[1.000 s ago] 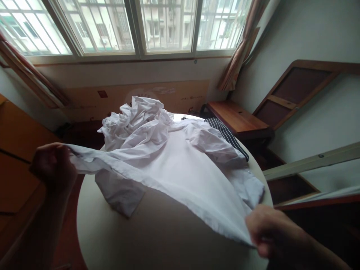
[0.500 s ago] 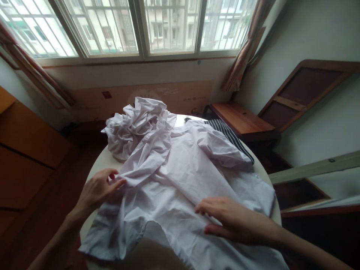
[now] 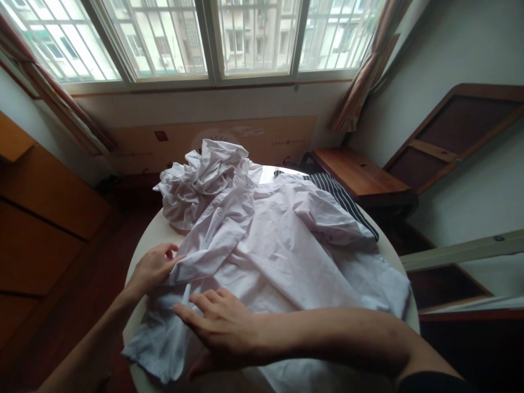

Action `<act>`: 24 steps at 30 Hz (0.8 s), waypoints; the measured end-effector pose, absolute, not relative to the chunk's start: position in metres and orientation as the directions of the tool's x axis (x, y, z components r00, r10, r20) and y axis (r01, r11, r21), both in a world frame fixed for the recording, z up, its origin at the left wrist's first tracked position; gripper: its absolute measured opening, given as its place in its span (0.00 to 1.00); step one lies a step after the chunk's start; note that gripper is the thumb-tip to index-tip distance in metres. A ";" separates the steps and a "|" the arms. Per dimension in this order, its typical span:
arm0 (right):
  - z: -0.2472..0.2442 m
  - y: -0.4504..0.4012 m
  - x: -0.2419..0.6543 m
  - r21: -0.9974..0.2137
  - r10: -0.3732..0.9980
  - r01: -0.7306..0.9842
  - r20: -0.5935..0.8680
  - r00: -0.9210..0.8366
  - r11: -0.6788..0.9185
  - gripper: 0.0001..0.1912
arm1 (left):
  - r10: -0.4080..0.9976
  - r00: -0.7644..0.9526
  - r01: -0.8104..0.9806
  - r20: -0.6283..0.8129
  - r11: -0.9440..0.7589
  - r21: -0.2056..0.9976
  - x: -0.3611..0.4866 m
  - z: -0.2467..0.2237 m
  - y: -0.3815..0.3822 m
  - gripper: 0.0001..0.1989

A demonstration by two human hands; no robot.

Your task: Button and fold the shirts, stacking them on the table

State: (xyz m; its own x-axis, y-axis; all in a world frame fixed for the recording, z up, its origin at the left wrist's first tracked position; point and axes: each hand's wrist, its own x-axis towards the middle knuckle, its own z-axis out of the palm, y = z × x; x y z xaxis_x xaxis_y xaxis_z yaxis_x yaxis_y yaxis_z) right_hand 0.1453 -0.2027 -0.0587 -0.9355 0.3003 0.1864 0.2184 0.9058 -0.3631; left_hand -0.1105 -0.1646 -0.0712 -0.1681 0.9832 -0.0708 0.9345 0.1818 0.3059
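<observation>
A white shirt point(image 3: 282, 245) lies spread and wrinkled over a round white table point(image 3: 143, 248), its near part hanging towards me. My left hand point(image 3: 155, 267) is at the shirt's left edge, fingers bent and closed on a fold of the cloth. Over the lower left part of the shirt is my right hand point(image 3: 225, 322), palm down with fingers apart, holding nothing. Whether its underside touches the fabric I cannot tell. My right forearm hides much of the shirt's near part.
A crumpled heap of white cloth point(image 3: 196, 185) sits at the table's far left. Black-and-white striped fabric point(image 3: 344, 194) lies at the far right, partly under the shirt. Beyond stand a low wooden table point(image 3: 364, 174) and a barred window point(image 3: 254, 38); orange-brown cabinets point(image 3: 45, 224) are at left.
My right hand has swept left across the shirt, from its right side to near my left hand. The left hand stays at the shirt's left edge. The view has shifted slightly.
</observation>
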 end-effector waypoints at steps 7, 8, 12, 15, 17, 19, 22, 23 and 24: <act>-0.089 -0.203 0.134 -0.481 0.170 0.149 -0.001 -0.985 0.864 0.16 | 0.954 -0.290 0.944 0.076 0.272 0.184 -0.105 -0.043 -0.138 0.16; -0.087 -0.204 0.141 -0.503 0.170 0.146 0.002 -0.985 0.852 0.19 | 0.948 -0.303 0.940 0.095 0.282 0.190 -0.109 -0.032 -0.134 0.17; -0.074 -0.209 0.162 -0.646 0.197 0.130 0.033 -0.980 0.752 0.25 | 0.980 -0.177 0.965 0.095 0.154 0.214 -0.101 0.021 -0.117 0.19; -0.068 -0.213 0.169 -0.749 0.201 0.107 0.036 -0.979 0.654 0.24 | 0.987 -0.089 0.995 0.137 0.082 0.057 -0.070 0.050 -0.103 0.21; -0.068 -0.215 0.174 -0.782 0.209 0.149 -0.024 -0.978 0.606 0.24 | 0.998 0.069 0.991 0.016 -0.070 0.116 -0.053 0.053 -0.096 0.23; -0.069 -0.214 0.180 -0.818 0.185 0.190 -0.105 -0.977 0.543 0.22 | 0.949 0.267 0.922 -0.171 -0.200 0.332 -0.048 0.044 -0.095 0.23; -0.064 -0.199 0.190 -0.868 0.180 0.194 -0.124 -0.976 0.456 0.18 | 0.838 0.418 0.815 -0.351 -0.174 0.553 -0.063 0.015 -0.105 0.24; -0.061 -0.189 0.190 -0.867 0.226 0.190 -0.093 -0.970 0.460 0.17 | 0.812 0.432 0.804 -0.392 -0.151 0.575 -0.071 0.005 -0.111 0.24; -0.057 -0.175 0.189 -0.851 0.304 0.199 -0.049 -0.951 0.485 0.16 | 0.794 0.442 0.803 -0.417 -0.142 0.579 -0.078 -0.004 -0.118 0.23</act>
